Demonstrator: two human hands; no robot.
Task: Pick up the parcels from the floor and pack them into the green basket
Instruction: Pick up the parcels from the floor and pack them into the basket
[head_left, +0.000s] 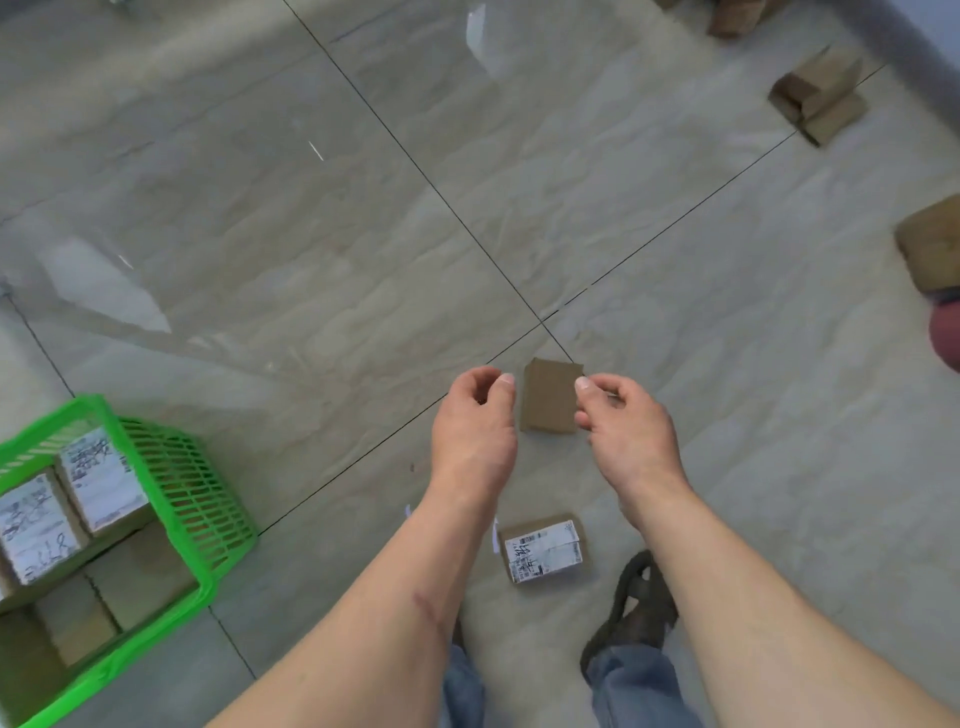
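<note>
A small plain brown parcel (549, 396) lies on the tiled floor between my two hands. My left hand (475, 421) hovers just left of it, fingers curled and apart, holding nothing. My right hand (626, 421) hovers just right of it, thumb and fingers apart, also holding nothing. Whether either hand touches the parcel is unclear. A second parcel with a white label (544, 550) lies nearer my feet. The green basket (202, 499) stands at lower left with several labelled parcels inside.
More brown parcels lie at the right: a pair (818, 96) at upper right, one (932, 247) at the right edge and one (732, 15) at the top. My shoe (636, 608) and jeans are at the bottom. A reddish object (945, 338) shows at the right edge.
</note>
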